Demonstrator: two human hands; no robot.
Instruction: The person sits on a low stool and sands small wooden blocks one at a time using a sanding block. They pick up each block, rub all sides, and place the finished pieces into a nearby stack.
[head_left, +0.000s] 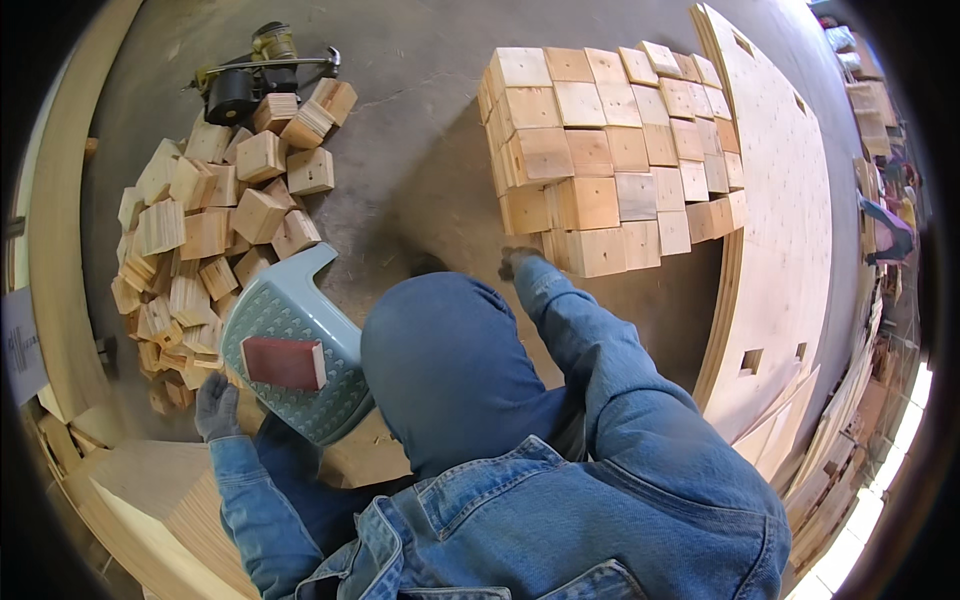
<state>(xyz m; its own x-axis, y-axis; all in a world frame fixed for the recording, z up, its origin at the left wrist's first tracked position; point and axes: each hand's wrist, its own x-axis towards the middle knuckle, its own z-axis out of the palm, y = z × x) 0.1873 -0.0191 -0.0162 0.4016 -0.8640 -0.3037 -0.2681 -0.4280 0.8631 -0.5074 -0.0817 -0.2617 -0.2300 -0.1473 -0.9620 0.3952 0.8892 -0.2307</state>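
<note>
Stacking seems in hand: the right hand (515, 262), its grip unclear, is beside the block stack (635, 195) at one o'clock. The left hand (214, 408), eight o'clock, looks loosely open near loose wood blocks (207, 233) at nine; the next move probably calls for grasping one.

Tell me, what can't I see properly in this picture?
All in the head view:
Dark-gloved right hand: its fingers are too dim and small to tell whether they touch the neat stack of pale wooden blocks.
Underside of the teal plastic stool: hidden by its own top.
Part of the jumbled, pale wooden block pile: hidden by the stool.
Cluttered, mixed-colour goods near the right rim: too small and blurred.
</note>
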